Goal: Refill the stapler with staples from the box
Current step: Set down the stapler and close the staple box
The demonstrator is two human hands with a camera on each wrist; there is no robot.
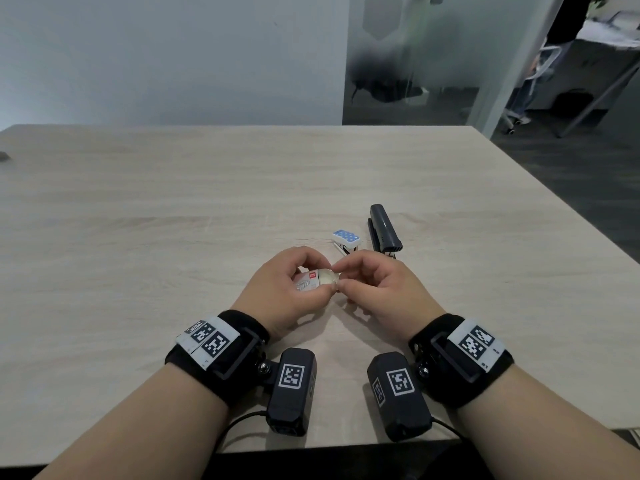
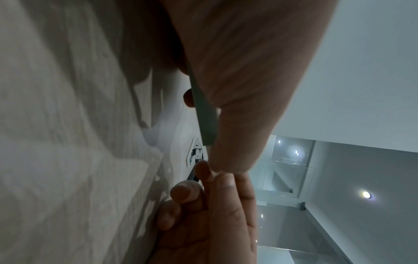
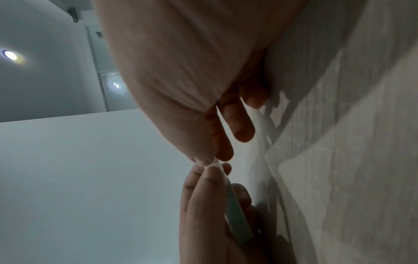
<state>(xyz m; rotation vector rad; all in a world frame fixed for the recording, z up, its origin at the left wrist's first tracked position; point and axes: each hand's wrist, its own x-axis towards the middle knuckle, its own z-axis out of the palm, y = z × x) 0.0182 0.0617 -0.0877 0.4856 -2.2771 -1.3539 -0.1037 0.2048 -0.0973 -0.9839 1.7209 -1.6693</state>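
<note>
A small white and red staple box (image 1: 308, 280) is held just above the table near its front, gripped by my left hand (image 1: 325, 277) between thumb and fingers. My right hand (image 1: 340, 276) pinches the pale end flap (image 1: 328, 276) of the box between thumb and forefinger. In the left wrist view the box (image 2: 207, 116) shows edge-on under my thumb. The right wrist view shows the flap (image 3: 216, 163) pinched at the box's (image 3: 236, 216) end. Just beyond my hands lie a small blue dotted stapler (image 1: 346, 239) and a black stapler (image 1: 383, 230), both closed.
The light wooden table (image 1: 173, 202) stretches wide to the left and back. Its right edge runs diagonally past the staplers. A glass partition (image 1: 415, 57) stands behind, with a person (image 1: 540, 64) beyond it at the far right.
</note>
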